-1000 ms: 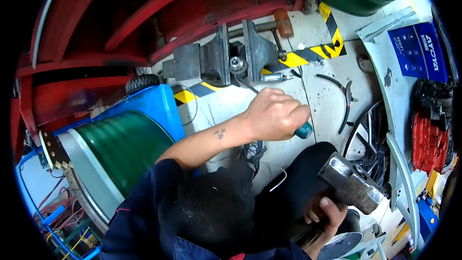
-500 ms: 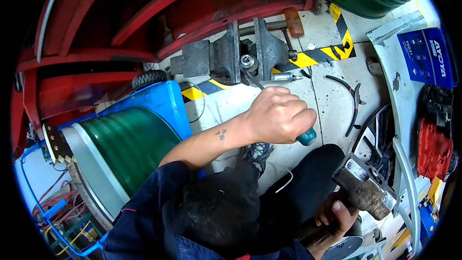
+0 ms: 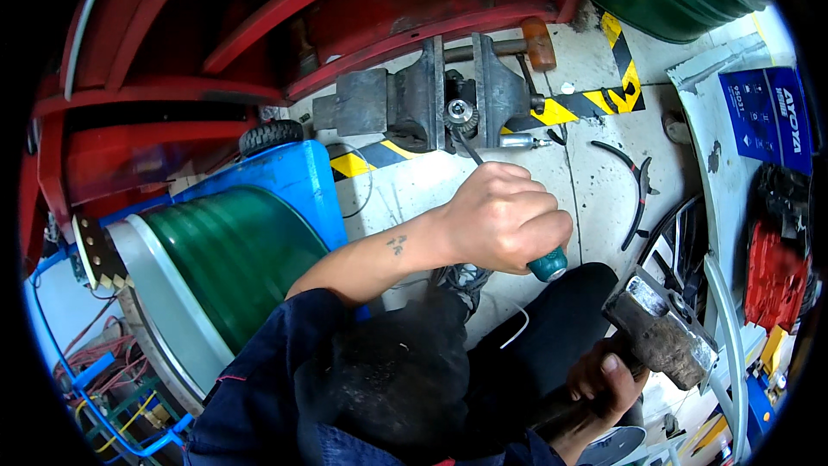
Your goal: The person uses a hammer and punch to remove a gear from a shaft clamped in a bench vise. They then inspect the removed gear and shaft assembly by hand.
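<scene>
My left hand (image 3: 509,220) is wrapped round the teal handle of a screwdriver (image 3: 548,266). Its shaft reaches up to a toothed metal drill chuck (image 3: 461,114) sitting between the jaws of a bench vise (image 3: 412,103) on the floor. At lower right, my right hand (image 3: 604,380) grips the shaft of a heavy steel-headed hammer (image 3: 668,332), held over my dark-clad knee. A silver cylindrical tool (image 3: 516,141) lies beside the vise. Pliers (image 3: 642,185) with black handles lie to its right. A mallet with an orange head (image 3: 538,43) rests behind the vise.
A red metal frame (image 3: 345,0) backs the workspace. Green drums (image 3: 224,267) stand left and at top right, a blue plastic item (image 3: 302,181) beside the left one. Right are a wheel (image 3: 677,233), pale bent panel (image 3: 707,138) and blue box (image 3: 768,116). Hoses (image 3: 103,354) tangle at lower left.
The whole view has shifted slightly rightward. Both hands keep their grips, and the screwdriver still reaches to the chuck, with little visible movement otherwise.
</scene>
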Demonstrator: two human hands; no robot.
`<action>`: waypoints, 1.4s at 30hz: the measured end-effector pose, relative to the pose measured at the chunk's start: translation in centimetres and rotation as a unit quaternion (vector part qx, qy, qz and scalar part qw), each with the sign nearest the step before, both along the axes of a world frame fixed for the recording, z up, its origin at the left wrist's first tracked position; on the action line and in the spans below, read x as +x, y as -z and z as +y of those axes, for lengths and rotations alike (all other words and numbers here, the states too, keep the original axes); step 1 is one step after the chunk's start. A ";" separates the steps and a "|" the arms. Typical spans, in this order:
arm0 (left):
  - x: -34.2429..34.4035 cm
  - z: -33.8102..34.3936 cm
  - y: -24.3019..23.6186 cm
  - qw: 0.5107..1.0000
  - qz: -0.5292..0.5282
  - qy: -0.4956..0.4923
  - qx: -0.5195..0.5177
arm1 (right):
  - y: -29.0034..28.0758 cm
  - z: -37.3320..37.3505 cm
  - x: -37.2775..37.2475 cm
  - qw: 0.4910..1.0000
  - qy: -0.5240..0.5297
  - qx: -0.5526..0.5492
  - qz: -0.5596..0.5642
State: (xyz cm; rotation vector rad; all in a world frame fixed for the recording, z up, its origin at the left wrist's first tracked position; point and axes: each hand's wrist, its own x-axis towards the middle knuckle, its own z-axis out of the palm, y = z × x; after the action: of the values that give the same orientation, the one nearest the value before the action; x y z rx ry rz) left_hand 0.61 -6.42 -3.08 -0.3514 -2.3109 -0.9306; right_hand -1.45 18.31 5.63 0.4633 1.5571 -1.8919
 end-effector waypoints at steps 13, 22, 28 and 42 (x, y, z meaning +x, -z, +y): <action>-0.3 -0.3 -0.3 0.999 -0.013 -0.011 0.027 | 1.3 0.2 1.6 0.993 0.014 0.058 0.106; -0.4 0.0 0.1 1.000 -0.023 -0.010 0.016 | -3.2 7.7 -5.1 0.892 -0.283 -0.233 0.264; -0.4 -0.3 0.0 0.998 -0.051 -0.026 0.022 | 2.3 0.1 2.9 0.986 -0.066 0.150 0.003; -0.9 -0.6 -0.1 0.999 -0.024 -0.022 0.012 | 1.7 2.0 -0.4 0.936 -0.314 -0.088 0.132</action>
State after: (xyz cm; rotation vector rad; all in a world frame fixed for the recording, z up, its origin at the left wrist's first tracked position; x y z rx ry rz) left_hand -0.28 -7.00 -3.00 -0.2685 -2.3391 -0.9543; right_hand -1.84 20.34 3.92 -0.3536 1.4471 -1.5963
